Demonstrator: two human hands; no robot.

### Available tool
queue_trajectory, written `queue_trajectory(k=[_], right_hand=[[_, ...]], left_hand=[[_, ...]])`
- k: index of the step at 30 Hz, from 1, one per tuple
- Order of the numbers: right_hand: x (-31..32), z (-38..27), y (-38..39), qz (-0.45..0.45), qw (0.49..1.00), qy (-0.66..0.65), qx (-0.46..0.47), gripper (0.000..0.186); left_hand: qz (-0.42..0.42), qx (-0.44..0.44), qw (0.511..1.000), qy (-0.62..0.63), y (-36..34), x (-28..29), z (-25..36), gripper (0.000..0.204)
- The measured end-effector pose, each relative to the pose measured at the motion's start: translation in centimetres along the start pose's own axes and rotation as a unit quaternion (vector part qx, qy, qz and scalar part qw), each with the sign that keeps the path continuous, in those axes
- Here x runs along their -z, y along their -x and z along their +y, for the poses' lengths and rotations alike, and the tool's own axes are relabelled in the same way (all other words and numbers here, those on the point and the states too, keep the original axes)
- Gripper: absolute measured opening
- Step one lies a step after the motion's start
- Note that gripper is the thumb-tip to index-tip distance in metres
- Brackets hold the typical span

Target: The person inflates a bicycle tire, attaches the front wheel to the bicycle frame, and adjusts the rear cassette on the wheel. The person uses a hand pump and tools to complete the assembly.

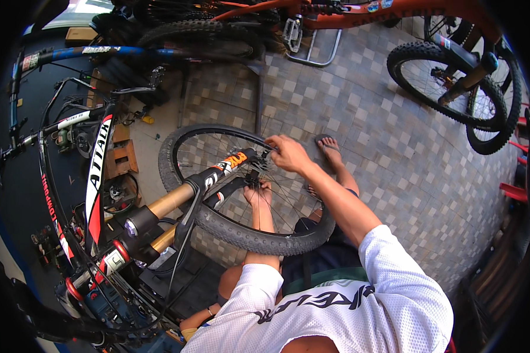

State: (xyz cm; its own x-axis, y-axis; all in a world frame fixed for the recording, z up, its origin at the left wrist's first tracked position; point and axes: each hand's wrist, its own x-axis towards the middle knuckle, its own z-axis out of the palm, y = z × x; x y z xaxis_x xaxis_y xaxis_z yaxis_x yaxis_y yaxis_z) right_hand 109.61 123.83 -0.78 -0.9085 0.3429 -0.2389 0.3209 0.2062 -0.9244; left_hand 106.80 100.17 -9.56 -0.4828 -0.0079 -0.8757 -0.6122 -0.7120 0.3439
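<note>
A bicycle wheel (pixel 265 243) with a knobby tyre lies tilted around a front fork with gold upper tubes (pixel 171 201) and black lower legs. My right hand (pixel 282 152) is at the hub end of the upper fork leg, fingers closed on something small that I cannot make out. My left hand (pixel 257 190) reaches under the wheel to the lower fork end by the hub, fingers curled round a part hidden by spokes and the hub.
A black, white and red frame (pixel 95 176) stands left among loose parts. An orange bicycle (pixel 335 17) spans the top, wheels (pixel 415 82) at right. Red plastic items (pixel 513 191) edge the right. My sandalled feet (pixel 330 150) rest on tiles (pixel 394 170).
</note>
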Motion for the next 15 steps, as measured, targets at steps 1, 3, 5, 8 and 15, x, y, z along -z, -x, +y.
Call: queue_trajectory(k=[1, 3, 5, 8, 15], right_hand=[[-0.2, 1.8, -1.2, -0.016, 0.998, 0.058, -0.006, 0.036], [-0.4, 6.9, -3.8, -0.133, 0.987, 0.031, -0.083, 0.039], [-2.5, 6.4, -4.9, -0.219, 0.924, -0.129, -0.287, 0.047], [-5.1, 6.2, -5.6, -0.242, 0.878, -0.224, -0.346, 0.058], [-5.1, 5.6, -4.9, 0.0, 0.867, -0.426, -0.259, 0.037]], left_hand=[[0.004, -0.02, 1.0, -0.004, -0.2, 0.0, -0.1, 0.05], [-0.002, 0.011, 1.0, -0.002, -1.5, -0.8, -1.3, 0.049], [-0.001, 0.007, 1.0, 0.023, -1.2, 1.2, -0.3, 0.047], [-0.023, 0.013, 0.999, 0.028, -0.8, 1.7, 0.2, 0.044], [0.004, 0.016, 1.0, 0.025, -0.2, 0.8, -0.2, 0.037]])
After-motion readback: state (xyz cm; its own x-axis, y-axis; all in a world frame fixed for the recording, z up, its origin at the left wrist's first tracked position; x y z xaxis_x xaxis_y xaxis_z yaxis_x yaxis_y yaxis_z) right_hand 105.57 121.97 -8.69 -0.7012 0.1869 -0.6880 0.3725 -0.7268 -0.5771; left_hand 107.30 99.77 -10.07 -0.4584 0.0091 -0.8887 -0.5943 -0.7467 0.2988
